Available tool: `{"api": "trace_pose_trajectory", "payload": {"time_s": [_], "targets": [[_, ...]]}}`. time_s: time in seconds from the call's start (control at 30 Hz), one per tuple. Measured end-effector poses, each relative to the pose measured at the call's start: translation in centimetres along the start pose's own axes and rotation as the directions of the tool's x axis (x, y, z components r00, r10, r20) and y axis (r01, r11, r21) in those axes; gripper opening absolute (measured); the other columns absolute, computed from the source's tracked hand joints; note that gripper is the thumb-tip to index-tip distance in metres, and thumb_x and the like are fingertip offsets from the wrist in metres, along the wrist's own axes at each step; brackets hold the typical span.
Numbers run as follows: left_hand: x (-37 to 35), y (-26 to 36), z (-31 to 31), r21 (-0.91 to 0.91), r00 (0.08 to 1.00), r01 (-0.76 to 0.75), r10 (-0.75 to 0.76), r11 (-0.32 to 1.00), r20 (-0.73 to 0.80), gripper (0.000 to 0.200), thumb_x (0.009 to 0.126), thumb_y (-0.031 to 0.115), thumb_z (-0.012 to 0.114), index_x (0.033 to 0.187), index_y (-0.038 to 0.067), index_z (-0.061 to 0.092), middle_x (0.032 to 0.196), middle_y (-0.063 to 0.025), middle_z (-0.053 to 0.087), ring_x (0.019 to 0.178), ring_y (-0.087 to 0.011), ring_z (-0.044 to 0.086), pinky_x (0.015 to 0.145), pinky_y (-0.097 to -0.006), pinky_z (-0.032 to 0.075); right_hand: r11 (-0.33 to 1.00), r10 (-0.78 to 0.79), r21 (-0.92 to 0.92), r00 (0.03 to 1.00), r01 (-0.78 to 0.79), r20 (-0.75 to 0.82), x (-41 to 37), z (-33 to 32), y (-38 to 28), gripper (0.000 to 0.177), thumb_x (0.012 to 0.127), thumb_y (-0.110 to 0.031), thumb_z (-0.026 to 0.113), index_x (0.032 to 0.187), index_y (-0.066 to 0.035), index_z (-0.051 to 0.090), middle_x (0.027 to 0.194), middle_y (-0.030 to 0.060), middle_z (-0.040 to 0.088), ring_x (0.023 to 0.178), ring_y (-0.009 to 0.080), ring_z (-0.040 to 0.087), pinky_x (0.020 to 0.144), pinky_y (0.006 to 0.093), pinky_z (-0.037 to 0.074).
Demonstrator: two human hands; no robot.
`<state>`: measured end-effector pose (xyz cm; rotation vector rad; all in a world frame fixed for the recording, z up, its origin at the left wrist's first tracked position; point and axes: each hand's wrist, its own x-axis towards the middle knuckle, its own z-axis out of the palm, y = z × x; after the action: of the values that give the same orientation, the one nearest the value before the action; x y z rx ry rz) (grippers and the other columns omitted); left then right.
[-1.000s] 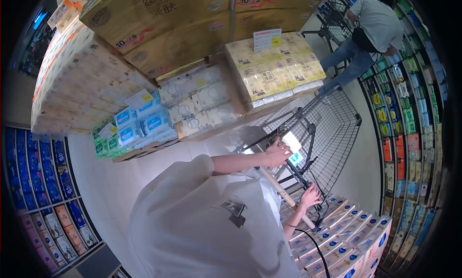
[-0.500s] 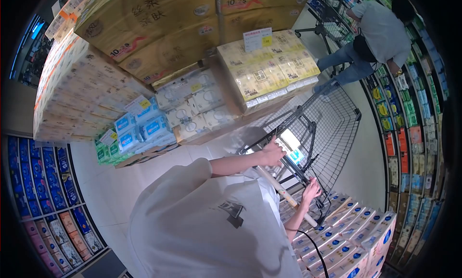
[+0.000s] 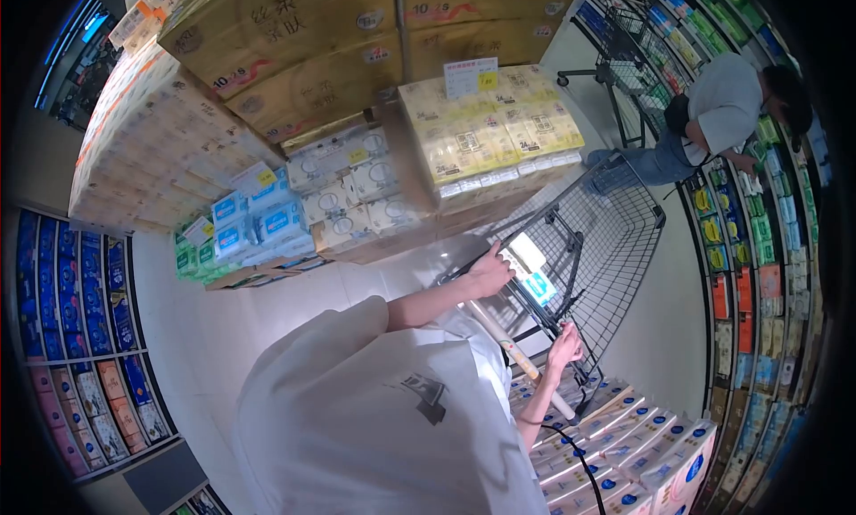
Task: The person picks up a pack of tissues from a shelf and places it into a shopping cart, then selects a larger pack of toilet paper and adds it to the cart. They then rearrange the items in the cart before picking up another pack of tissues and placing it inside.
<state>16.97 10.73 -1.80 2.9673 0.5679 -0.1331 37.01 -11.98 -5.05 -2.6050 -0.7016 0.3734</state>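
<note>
A wire shopping cart [image 3: 615, 247] stands in front of me, tilted in the view, its pale handle bar [image 3: 513, 347] crossing close to my body. My left hand [image 3: 490, 272] reaches past the bar and is closed on the cart's rear frame at its upper corner. Further down that same frame, my right hand [image 3: 564, 344] has its fingers closed at the wire edge; its fingertips are partly hidden. A white-and-blue pack [image 3: 538, 288] and a white item [image 3: 526, 252] show beside my left hand, in the cart's rear part.
Stacked pink-white tissue packs [image 3: 624, 453] stand close below the cart. Tissue bundles [image 3: 490, 131], wet-wipe packs [image 3: 254, 225] and gold cartons [image 3: 303, 51] form a display. Another person [image 3: 722, 114] leans at the right shelves [image 3: 758, 274], near a second cart [image 3: 624, 69].
The other person has bent closer to the shelf, an arm reaching to the goods. My view has shifted slightly; both my hands remain at the cart's rear frame.
</note>
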Motion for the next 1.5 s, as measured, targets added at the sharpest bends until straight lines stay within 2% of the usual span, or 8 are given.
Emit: {"api": "trace_pose_trajectory", "payload": {"time_s": [0.2, 0.23, 0.33, 0.4, 0.5, 0.77, 1.07, 1.5], "targets": [[1.0, 0.7, -0.7, 0.01, 0.997, 0.073, -0.073, 0.997, 0.001, 0.031, 0.077, 0.019, 0.066, 0.106, 0.011, 0.067, 0.1, -0.0117, 0.068, 0.099, -0.0284, 0.065, 0.116, -0.0593, 0.021, 1.0, -0.027, 0.002, 0.998, 0.027, 0.048, 2.0, -1.1, -0.8, 0.052, 0.106, -0.046, 0.026, 0.111, -0.017, 0.068, 0.12, 0.0058, 0.065, 0.123, 0.0226, 0.049, 0.111, 0.0513, 0.014], [1.4, 0.8, -0.6, 0.011, 0.996, 0.085, -0.085, 0.996, 0.003, 0.031, 0.077, 0.019, 0.066, 0.106, 0.011, 0.067, 0.1, -0.0116, 0.068, 0.098, -0.0283, 0.065, 0.116, -0.0588, 0.021, 0.999, -0.042, 0.026, 0.999, 0.042, 0.022, 2.2, -1.5, -1.2, 0.046, 0.107, -0.04, 0.033, 0.109, -0.01, 0.068, 0.116, 0.0067, 0.066, 0.12, 0.0241, 0.05, 0.112, 0.0543, 0.015], [2.1, 1.2, -0.8, 0.063, 0.993, 0.117, -0.117, 0.991, -0.001, 0.03, 0.077, 0.019, 0.066, 0.106, 0.011, 0.068, 0.099, -0.011, 0.068, 0.098, -0.0281, 0.065, 0.116, -0.058, 0.021, 0.998, -0.062, 0.027, 0.998, 0.061, 0.024, 3.6, -1.7, -1.0, 0.048, 0.106, -0.04, 0.032, 0.11, -0.008, 0.067, 0.116, 0.0079, 0.065, 0.12, 0.0255, 0.05, 0.112, 0.0548, 0.016], [2.9, 1.4, -1.4, 0.084, 0.98, 0.146, -0.156, 0.986, 0.126, 0.035, 0.081, 0.022, 0.066, 0.113, 0.011, 0.066, 0.107, -0.0118, 0.066, 0.11, -0.0263, 0.063, 0.115, -0.0574, 0.023, 0.996, -0.083, 0.039, 0.996, 0.082, 0.036, 4.3, -2.0, -0.9, 0.048, 0.106, -0.04, 0.033, 0.112, -0.006, 0.066, 0.116, 0.0106, 0.065, 0.12, 0.0266, 0.05, 0.112, 0.0555, 0.016], [3.3, 2.1, -1.7, 0.082, 0.982, 0.18, -0.184, 0.98, 0.046, 0.028, 0.077, 0.018, 0.066, 0.105, 0.013, 0.069, 0.102, -0.011, 0.069, 0.101, -0.0281, 0.066, 0.115, -0.0572, 0.023, 0.991, -0.13, 0.043, 0.991, 0.128, 0.042, 5.7, -2.3, -0.6, 0.047, 0.106, -0.041, 0.034, 0.114, -0.006, 0.065, 0.115, 0.0128, 0.064, 0.12, 0.0274, 0.051, 0.113, 0.0558, 0.015], [6.4, 3.3, -1.1, 0.056, 0.963, 0.259, -0.263, 0.964, 0.064, 0.028, 0.078, 0.022, 0.067, 0.104, 0.013, 0.07, 0.097, -0.0121, 0.069, 0.1, -0.0287, 0.066, 0.113, -0.0571, 0.026, 0.981, -0.194, 0.02, 0.98, 0.194, 0.036, 9.9, -3.3, 0.6, 0.057, 0.105, -0.046, 0.029, 0.116, -0.003, 0.065, 0.121, 0.0157, 0.064, 0.121, 0.0297, 0.052, 0.111, 0.0536, 0.019], [10.5, 6.2, -2.5, 0.006, 0.939, 0.333, -0.332, 0.943, 0.086, 0.025, 0.075, 0.019, 0.066, 0.098, 0.012, 0.073, 0.096, -0.0117, 0.072, 0.099, -0.0272, 0.068, 0.113, -0.0548, 0.026, 0.964, -0.252, -0.069, 0.964, 0.258, 0.085, 16.1, -4.5, 2.7, 0.048, 0.106, -0.038, 0.033, 0.112, -0.004, 0.067, 0.118, 0.0097, 0.066, 0.122, 0.0258, 0.051, 0.109, 0.0567, 0.021], [19.4, 8.5, -1.7, 0.033, 0.909, 0.4, -0.401, 0.916, 0.113, 0.027, 0.082, 0.019, 0.06, 0.106, 0.011, 0.069, 0.1, -0.0131, 0.07, 0.1, -0.0264, 0.068, 0.115, -0.0573, 0.022, 0.932, -0.357, -0.046, 0.932, 0.36, 0.065, 26.6, -6.6, 4.9, 0.047, 0.106, -0.037, 0.035, 0.109, -0.004, 0.068, 0.114, 0.0082, 0.065, 0.116, 0.0244, 0.053, 0.108, 0.0475, 0.024]]}}
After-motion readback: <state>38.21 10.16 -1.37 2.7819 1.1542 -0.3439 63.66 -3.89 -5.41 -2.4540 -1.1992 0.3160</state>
